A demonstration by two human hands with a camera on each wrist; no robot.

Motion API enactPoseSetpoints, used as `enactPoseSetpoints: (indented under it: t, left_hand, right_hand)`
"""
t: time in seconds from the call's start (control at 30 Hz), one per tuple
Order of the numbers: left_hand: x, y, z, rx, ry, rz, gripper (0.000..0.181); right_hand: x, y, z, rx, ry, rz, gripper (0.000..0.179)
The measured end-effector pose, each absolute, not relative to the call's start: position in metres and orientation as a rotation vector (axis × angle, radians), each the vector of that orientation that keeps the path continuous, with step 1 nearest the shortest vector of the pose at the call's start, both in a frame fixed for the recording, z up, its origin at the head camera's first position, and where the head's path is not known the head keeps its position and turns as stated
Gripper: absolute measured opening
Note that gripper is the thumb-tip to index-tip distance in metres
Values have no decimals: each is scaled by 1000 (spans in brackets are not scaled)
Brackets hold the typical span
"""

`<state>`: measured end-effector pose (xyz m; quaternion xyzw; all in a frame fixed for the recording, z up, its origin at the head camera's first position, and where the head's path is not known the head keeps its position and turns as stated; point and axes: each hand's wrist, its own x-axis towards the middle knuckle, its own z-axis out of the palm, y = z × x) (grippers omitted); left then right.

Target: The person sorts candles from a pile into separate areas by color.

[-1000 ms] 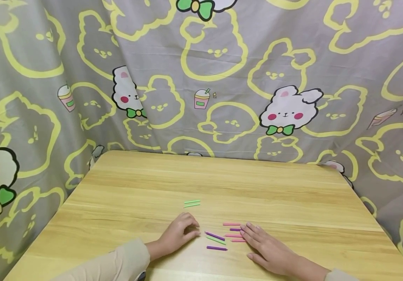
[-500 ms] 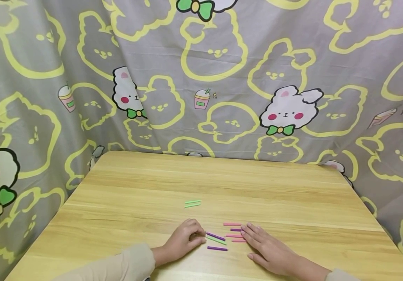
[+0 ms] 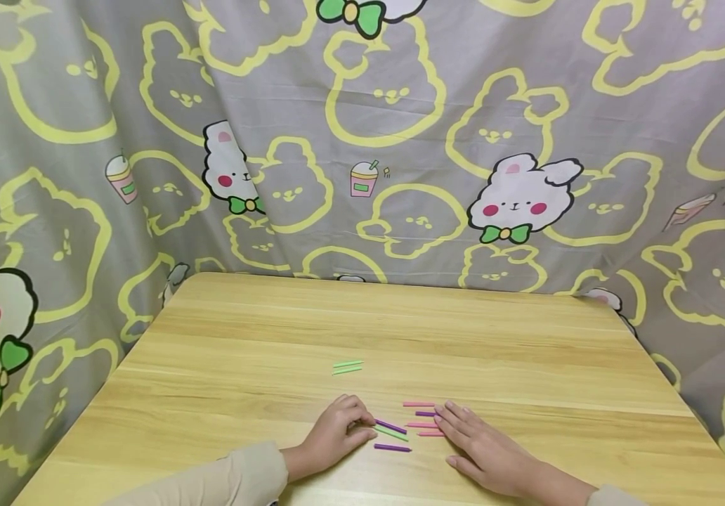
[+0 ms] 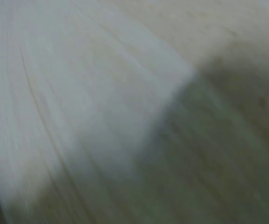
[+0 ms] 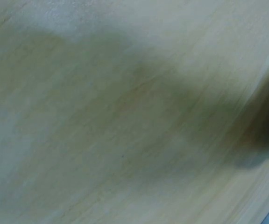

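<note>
Left hand [image 3: 337, 432] moving rightward to sticks.
Gap from earlier closing; fingertips [image 3: 367, 420] now covering left end of slanting purple stick [image 3: 391, 426], coming just beside green stick [image 3: 392, 433] along it.

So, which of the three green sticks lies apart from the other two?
The green stick by the left hand, between two purple sticks; the other two green sticks lie side by side farther back.
</note>
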<state>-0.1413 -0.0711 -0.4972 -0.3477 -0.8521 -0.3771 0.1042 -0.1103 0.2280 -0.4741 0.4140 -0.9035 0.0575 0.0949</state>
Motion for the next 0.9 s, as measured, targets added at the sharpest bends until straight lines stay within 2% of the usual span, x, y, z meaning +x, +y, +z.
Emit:
enactPoseSetpoints:
  t: [0.9]
  left_hand:
    - [-141, -66, -497, -973, -2563, -1030, 7]
  right_hand:
    - [-109, 228, -473, 1229, -2666, 171, 51]
